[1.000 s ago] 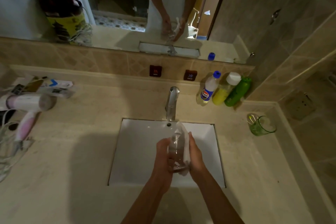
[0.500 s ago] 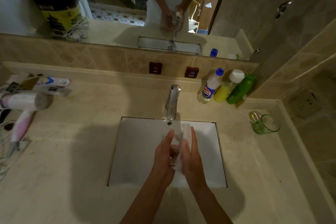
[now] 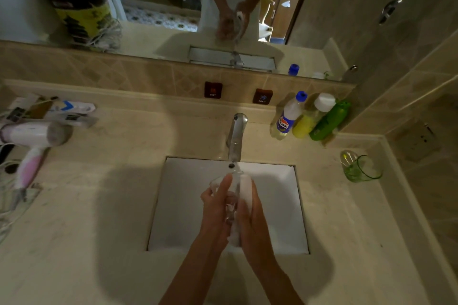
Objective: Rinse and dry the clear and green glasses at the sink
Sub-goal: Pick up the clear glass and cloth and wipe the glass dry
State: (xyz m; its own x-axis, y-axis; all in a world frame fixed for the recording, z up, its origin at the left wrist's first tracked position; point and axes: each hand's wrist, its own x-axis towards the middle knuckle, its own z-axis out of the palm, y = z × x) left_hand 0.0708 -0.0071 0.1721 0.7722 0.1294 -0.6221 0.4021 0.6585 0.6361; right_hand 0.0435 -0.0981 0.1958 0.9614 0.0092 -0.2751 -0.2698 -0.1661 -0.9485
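We are holding the clear glass (image 3: pixel 229 202) over the white sink (image 3: pixel 188 205), just below the faucet (image 3: pixel 236 136). Our left hand (image 3: pixel 215 208) is wrapping its near side, fingers curled on it. Our right hand (image 3: pixel 251 218) is pressing a white cloth (image 3: pixel 245 188) flat against the other side. The green glass (image 3: pixel 360 168) is standing on the counter (image 3: pixel 99 205) well to the right, near three bottles (image 3: pixel 309 116).

Wall tags (image 3: pixel 213 90) read "HOT" and (image 3: pixel 262 96) "COLD".
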